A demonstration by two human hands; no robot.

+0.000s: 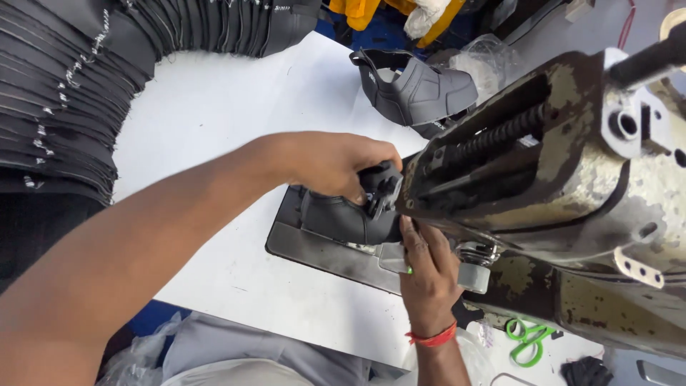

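Along the left edge a long fanned stack of black cut pieces (64, 93) curves round the white table (214, 107), each piece edged with pale stitching or tags too small to make out; judging by its bulk, a good many pieces wait there, though I cannot tell whether they are worked or not. The left hand (332, 164) comes across from that side, fingers curled tight over the top of a dark grey shoe upper (339, 218), pressing it toward the needle end of the machine. The upper sits on the grey metal bed plate (314, 250) set into the table, just under the machine's head. Below it the right hand (429, 275), a red thread band on the wrist, reaches up with fingers fairly straight and close together, the tips touching the upper's lower edge by the small wheel; it steadies rather than grips. I would say the seam on this piece is under way, but the stitching itself is hidden by the hands. Further back lies a second grey shoe upper (418, 89), shaped and set aside, so at least one looks done. Behind it are a crumpled clear plastic bag (486, 61) and yellow cloth (361, 11). To the right looms the worn, paint-chipped sewing machine (572, 164), and near its base lie green-handled scissors (529, 339).
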